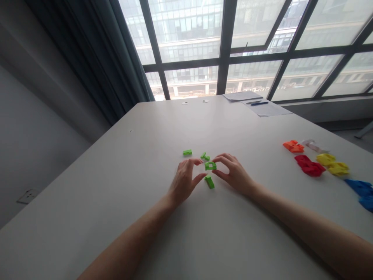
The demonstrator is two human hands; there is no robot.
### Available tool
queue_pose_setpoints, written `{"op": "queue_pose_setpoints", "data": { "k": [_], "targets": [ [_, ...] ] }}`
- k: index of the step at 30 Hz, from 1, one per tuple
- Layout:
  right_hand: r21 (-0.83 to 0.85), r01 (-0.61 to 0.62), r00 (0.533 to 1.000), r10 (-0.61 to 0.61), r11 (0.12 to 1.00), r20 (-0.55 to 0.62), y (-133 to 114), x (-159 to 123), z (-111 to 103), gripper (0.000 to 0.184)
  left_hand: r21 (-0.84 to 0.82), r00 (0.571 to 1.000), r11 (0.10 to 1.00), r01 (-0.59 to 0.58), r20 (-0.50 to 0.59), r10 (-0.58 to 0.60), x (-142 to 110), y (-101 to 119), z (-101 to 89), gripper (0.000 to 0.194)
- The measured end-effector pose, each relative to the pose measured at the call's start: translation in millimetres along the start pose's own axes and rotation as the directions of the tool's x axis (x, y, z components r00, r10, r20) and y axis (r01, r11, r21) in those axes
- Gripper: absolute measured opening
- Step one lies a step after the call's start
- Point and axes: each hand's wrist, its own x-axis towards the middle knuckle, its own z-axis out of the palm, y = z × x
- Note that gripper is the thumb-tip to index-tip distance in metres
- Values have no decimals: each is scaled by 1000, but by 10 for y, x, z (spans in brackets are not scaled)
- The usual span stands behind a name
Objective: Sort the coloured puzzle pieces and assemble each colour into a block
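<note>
A small bright green plastic piece (210,168) with an opening through its middle stands between my two hands. My right hand (233,172) pinches it at its right side, the forefinger above and the thumb below. On the other side, my left hand (184,178) is open, its thumb and fingers curved apart, with a gap to the piece. More green pieces lie close by: a flat block (187,152) beyond my left hand, an angled piece (205,156) just behind the held one, and a longer block (210,182) near my left thumb.
Off to the right on the white table (163,120) are orange pieces (293,146), red pieces (309,166), yellow pieces (332,164), blue pieces (359,188) and a whitish item (314,146). Papers (269,109) and a pen (259,103) lie at the far edge by the window.
</note>
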Motion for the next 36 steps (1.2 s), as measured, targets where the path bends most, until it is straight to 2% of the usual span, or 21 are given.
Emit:
{"op": "queue_pose_setpoints", "data": {
  "k": [3, 7, 11, 19, 25, 28, 36],
  "targets": [
    [12, -78, 995, 79, 997, -56, 63, 8, 2, 13, -20, 996, 1000, -16, 92, 18, 7, 0, -6, 27],
    [27, -157, 981, 159, 987, -115, 139, 8, 18, 14, -1, 963, 991, -131, 237, 128, 36, 17, -15, 23],
    [6, -178, 979, 178, 984, -96, 175, 4, 33, 16, 10, 951, 988, -154, 273, 146, 51, 30, -23, 17],
    [-79, -138, 990, 140, 987, 13, 152, 0, 41, 16, 75, 975, 995, -63, 216, 46, 33, 5, -4, 13],
    [-124, -140, 988, 147, 982, 49, 92, -5, 30, 16, 105, 995, 994, 17, 97, -27, 33, -12, -7, 12],
    [-129, -137, 986, 148, 982, 80, 67, -1, 19, 17, 86, 997, 994, 64, 35, -67, 33, -21, -13, 13],
    [-130, -74, 987, 91, 989, 133, 96, -12, 17, 18, -12, 995, 995, 104, 5, -104, 24, -42, -1, 18]
  ]
}}
